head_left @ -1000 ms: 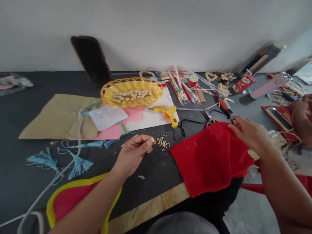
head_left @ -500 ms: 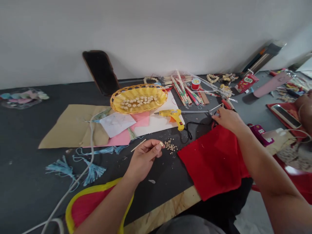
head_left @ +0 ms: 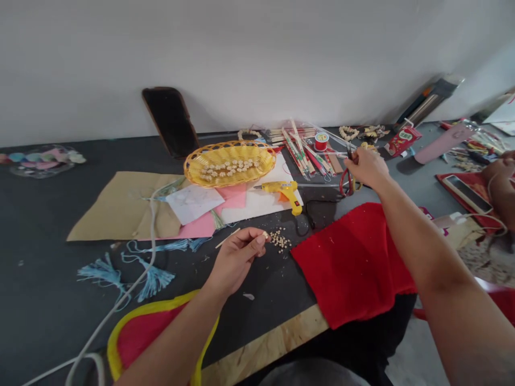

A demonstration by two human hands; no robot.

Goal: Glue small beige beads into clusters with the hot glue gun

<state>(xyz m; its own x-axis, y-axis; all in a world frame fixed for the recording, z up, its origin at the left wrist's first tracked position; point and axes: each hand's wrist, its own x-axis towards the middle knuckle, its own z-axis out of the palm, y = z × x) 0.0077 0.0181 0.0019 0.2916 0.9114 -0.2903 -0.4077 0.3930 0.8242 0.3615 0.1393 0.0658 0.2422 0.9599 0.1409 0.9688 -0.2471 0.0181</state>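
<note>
My left hand (head_left: 241,257) is closed in a pinch over the dark table, with a small pale bead piece (head_left: 265,235) between thumb and fingertips. Just right of it lies a loose pile of small pale beads (head_left: 280,239). Farther out to the right, my right hand (head_left: 367,167) is closed around a red-handled tool (head_left: 344,183) with a dark metal end pointing up. The fingers partly hide it, so I cannot tell whether it is scissors or pliers. A yellow glue gun (head_left: 284,192) lies between the hands, below a yellow woven basket (head_left: 257,166) holding several bead flowers (head_left: 231,169).
Red cloth (head_left: 346,268) covers the front right. Blue tassels (head_left: 155,279) and a white cable (head_left: 151,236) lie left, near brown paper (head_left: 116,209). A phone (head_left: 171,120) leans on the wall. Packaged sticks (head_left: 300,150) and a thread spool (head_left: 321,141) lie behind. Another person's hand (head_left: 501,171) is far right.
My right hand has moved up and away from me, raising the red-handled tool off the table area by the red cloth. My left hand keeps its pinch in nearly the same place.
</note>
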